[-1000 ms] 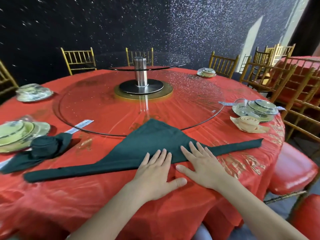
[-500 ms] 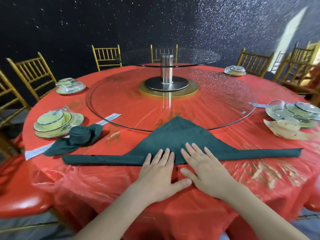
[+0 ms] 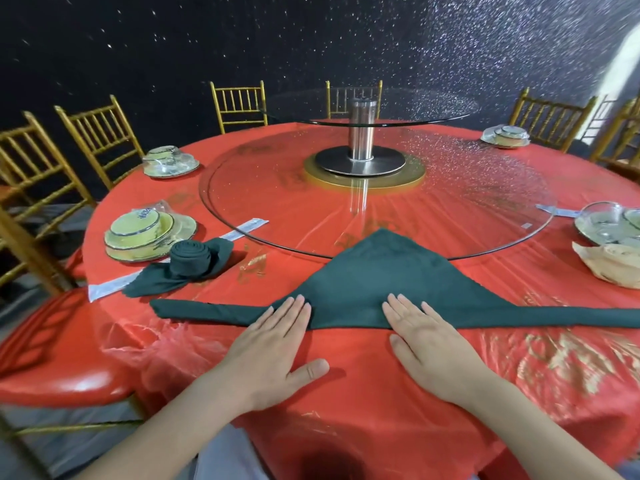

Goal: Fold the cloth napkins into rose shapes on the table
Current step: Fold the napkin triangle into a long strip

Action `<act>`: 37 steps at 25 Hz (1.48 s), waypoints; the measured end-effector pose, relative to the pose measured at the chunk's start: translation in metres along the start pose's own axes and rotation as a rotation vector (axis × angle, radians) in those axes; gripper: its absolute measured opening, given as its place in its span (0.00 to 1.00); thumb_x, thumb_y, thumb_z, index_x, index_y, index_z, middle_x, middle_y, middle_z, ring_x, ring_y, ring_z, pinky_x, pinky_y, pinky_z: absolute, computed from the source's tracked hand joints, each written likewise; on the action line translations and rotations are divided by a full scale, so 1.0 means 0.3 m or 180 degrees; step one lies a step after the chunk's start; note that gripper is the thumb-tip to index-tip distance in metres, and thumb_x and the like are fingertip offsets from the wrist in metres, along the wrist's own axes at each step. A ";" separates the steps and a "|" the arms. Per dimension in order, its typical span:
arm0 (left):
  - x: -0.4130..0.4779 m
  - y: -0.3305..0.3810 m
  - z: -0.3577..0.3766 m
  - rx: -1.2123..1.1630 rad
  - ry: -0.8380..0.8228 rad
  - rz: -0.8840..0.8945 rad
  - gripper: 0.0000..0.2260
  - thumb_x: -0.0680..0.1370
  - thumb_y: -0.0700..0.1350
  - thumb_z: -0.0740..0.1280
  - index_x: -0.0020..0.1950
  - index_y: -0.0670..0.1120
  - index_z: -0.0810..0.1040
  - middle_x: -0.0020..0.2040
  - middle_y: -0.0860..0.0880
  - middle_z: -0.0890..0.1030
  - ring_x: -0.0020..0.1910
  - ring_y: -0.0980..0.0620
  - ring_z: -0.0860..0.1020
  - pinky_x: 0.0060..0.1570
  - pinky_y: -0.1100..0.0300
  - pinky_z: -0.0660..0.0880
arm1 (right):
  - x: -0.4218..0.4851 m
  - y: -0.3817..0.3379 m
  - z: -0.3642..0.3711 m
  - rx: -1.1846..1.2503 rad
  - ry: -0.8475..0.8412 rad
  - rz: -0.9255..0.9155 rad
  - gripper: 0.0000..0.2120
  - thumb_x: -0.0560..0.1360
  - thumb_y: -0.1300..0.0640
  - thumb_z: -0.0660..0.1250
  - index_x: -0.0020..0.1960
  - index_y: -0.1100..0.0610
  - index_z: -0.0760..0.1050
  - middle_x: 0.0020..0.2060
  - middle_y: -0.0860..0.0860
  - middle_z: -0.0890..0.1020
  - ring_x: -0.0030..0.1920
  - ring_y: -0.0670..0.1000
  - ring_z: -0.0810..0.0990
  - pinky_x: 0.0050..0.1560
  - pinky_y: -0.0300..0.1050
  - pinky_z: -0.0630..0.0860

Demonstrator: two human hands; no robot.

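Round table (image 3: 346,393) in red cloth, glass turntable (image 3: 311,202) centre; gold chairs (image 3: 93,140), dark glitter wall; left hand (image 3: 273,348) and right hand (image 3: 429,344) flat, fingers straight, on green napkin (image 3: 374,282) at near edge.

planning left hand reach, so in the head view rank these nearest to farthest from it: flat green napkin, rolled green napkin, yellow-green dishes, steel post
1. flat green napkin, touched by the left hand
2. rolled green napkin, to its left
3. yellow-green dishes, farther left
4. steel post, at the table centre

Napkins (image 3: 381,282) x3, dish sets (image 3: 149,233) x4
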State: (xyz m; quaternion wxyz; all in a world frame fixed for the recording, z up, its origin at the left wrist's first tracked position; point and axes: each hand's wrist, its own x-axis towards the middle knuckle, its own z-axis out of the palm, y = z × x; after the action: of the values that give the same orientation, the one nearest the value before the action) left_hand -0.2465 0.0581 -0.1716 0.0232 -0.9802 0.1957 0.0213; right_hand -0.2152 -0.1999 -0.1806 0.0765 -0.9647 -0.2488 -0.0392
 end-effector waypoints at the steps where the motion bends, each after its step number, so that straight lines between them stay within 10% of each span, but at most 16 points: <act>1: -0.012 -0.020 0.000 0.0011 -0.0020 -0.0022 0.50 0.62 0.75 0.25 0.76 0.46 0.36 0.74 0.51 0.33 0.74 0.55 0.33 0.70 0.60 0.32 | -0.001 0.000 -0.003 -0.0011 0.0000 0.0004 0.42 0.66 0.40 0.27 0.77 0.52 0.48 0.76 0.46 0.48 0.70 0.37 0.37 0.68 0.35 0.32; 27: -0.161 -0.226 -0.029 -0.0532 0.0321 -0.1162 0.52 0.60 0.75 0.23 0.78 0.49 0.44 0.77 0.50 0.38 0.76 0.54 0.40 0.74 0.57 0.40 | 0.007 -0.002 -0.001 0.0086 -0.0049 -0.0017 0.43 0.65 0.39 0.29 0.76 0.52 0.50 0.76 0.46 0.50 0.70 0.37 0.40 0.68 0.34 0.34; 32: 0.009 0.027 -0.074 -0.0636 0.0381 0.0186 0.39 0.74 0.70 0.44 0.78 0.48 0.50 0.78 0.51 0.47 0.76 0.58 0.46 0.73 0.62 0.43 | 0.008 -0.002 0.000 0.0037 -0.0013 -0.0023 0.42 0.66 0.40 0.30 0.77 0.53 0.50 0.76 0.47 0.51 0.75 0.42 0.44 0.68 0.35 0.35; 37: 0.155 0.091 -0.080 -0.0696 0.0639 0.0372 0.20 0.80 0.53 0.60 0.71 0.49 0.68 0.69 0.52 0.72 0.69 0.53 0.67 0.66 0.60 0.63 | 0.009 0.024 -0.039 0.0547 -0.0045 -0.0052 0.26 0.80 0.50 0.54 0.76 0.53 0.54 0.75 0.46 0.56 0.75 0.41 0.50 0.68 0.31 0.39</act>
State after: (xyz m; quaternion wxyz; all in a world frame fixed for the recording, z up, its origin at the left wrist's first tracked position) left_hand -0.2134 0.0139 -0.1509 -0.1046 -0.9610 0.2502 -0.0542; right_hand -0.2098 -0.2067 -0.1697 0.1569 -0.9528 -0.2597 -0.0116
